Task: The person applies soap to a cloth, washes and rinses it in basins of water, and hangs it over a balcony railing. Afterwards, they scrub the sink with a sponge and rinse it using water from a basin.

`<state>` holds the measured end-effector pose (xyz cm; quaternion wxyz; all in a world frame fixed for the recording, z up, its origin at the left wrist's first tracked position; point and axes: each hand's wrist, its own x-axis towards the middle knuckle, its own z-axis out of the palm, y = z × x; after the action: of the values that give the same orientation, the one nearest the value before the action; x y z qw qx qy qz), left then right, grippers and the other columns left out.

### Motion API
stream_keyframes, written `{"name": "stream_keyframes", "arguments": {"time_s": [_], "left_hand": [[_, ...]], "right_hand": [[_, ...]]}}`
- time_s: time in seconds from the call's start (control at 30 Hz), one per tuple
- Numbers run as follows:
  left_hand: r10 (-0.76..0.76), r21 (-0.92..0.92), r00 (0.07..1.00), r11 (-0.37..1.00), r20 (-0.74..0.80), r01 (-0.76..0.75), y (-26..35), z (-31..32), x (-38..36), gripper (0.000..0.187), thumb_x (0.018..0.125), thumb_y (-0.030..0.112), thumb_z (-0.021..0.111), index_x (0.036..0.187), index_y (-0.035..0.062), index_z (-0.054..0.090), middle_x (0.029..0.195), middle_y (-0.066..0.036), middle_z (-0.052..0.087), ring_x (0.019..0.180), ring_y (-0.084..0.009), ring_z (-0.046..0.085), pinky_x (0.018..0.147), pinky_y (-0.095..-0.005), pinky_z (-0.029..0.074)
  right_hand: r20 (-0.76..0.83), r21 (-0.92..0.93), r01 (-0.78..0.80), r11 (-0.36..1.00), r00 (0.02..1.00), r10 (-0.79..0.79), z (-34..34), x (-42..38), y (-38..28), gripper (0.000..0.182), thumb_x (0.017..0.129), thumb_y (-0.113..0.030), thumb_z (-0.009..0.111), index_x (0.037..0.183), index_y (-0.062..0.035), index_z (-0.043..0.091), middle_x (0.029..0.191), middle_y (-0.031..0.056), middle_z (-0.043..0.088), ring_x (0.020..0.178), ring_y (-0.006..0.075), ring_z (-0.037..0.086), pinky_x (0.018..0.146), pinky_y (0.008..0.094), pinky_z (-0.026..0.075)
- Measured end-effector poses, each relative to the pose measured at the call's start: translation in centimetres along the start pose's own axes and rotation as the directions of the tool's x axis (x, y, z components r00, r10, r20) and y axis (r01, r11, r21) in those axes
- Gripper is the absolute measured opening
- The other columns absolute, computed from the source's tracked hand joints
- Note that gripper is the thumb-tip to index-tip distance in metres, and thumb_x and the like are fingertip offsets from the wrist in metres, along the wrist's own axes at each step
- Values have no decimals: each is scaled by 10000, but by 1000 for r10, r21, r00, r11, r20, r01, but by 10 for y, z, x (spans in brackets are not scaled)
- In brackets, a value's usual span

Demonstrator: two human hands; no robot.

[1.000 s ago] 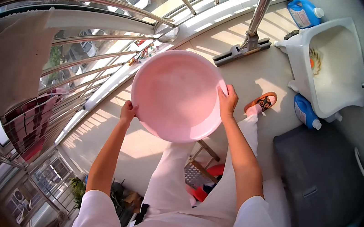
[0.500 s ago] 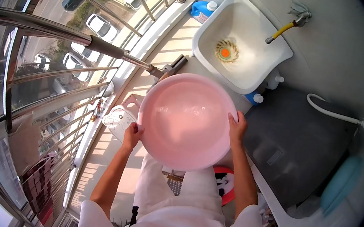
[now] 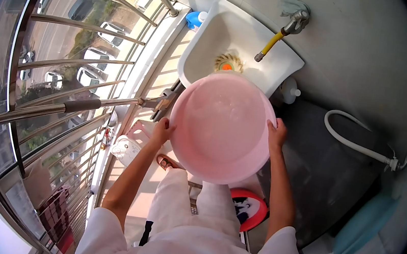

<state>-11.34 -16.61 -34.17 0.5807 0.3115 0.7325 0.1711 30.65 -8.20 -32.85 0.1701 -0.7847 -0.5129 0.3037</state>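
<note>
A large round pink basin (image 3: pixel 222 124) is held up in front of my body, with shiny patches that look like water inside. My left hand (image 3: pixel 162 131) grips its left rim, and my right hand (image 3: pixel 277 133) is closed round the right rim. The far edge of the basin overlaps the near side of a white sink (image 3: pixel 212 23), hiding part of it. Brown-stained marks ring the orange-centred drain (image 3: pixel 227 66) in the sink. Above the sink, a wall tap (image 3: pixel 295 23) with a yellow hose (image 3: pixel 272 42) points down toward the bowl.
To the left runs a metal railing (image 3: pixel 85 65) with a mop-like pole (image 3: pixel 51 112) across it. A dark grey slab (image 3: pixel 322 163) lies at the right, near a white hose (image 3: pixel 351 138). Below the basin are a red tub (image 3: pixel 256 213) and a white stool (image 3: pixel 126 150).
Both hands have carried the basin forward, so its far edge now overlaps the sink. My view has shifted, and a shoe now shows beside the stool.
</note>
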Motion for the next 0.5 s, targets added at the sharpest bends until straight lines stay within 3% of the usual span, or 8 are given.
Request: {"name": "stream_keyframes", "arguments": {"time_s": [0.03,0.13,0.33,0.43,0.5], "left_hand": [[-11,4,1000,1000,-1,11,8,0,0,176,882,162,618,917,19,520,733,-27,580,584,-87,526,460,-236,417],[-42,-18,999,999,-1,42,27,6,2,172,880,158,619,916,22,520,720,-26,571,562,-84,514,450,-233,410],[-40,13,999,999,-27,41,44,8,14,220,821,157,675,905,-5,552,738,-61,609,603,-118,561,485,-266,445],[-33,-2,999,999,-16,33,54,8,17,174,867,130,626,908,2,516,698,-28,563,525,-80,489,415,-234,381],[-27,8,1000,1000,-12,27,60,7,19,177,863,129,631,907,-5,523,698,-29,564,518,-82,485,410,-235,376]], "right_hand": [[17,4,-12,1000,1000,12,2,5,3,238,778,-178,689,896,11,605,831,201,648,755,369,621,681,386,482],[-33,48,65,997,997,-64,8,16,18,215,800,-156,677,815,24,561,735,166,609,645,273,581,622,363,448],[52,27,5,1000,999,-7,3,29,31,235,784,-158,685,802,35,553,727,179,600,639,283,574,623,367,445],[101,-15,-54,998,993,55,1,35,32,251,763,-182,702,881,21,613,810,222,636,749,392,612,670,411,475],[87,-20,-6,1000,996,8,2,37,33,242,772,-168,695,826,33,570,748,207,607,667,341,581,628,394,451]]}}
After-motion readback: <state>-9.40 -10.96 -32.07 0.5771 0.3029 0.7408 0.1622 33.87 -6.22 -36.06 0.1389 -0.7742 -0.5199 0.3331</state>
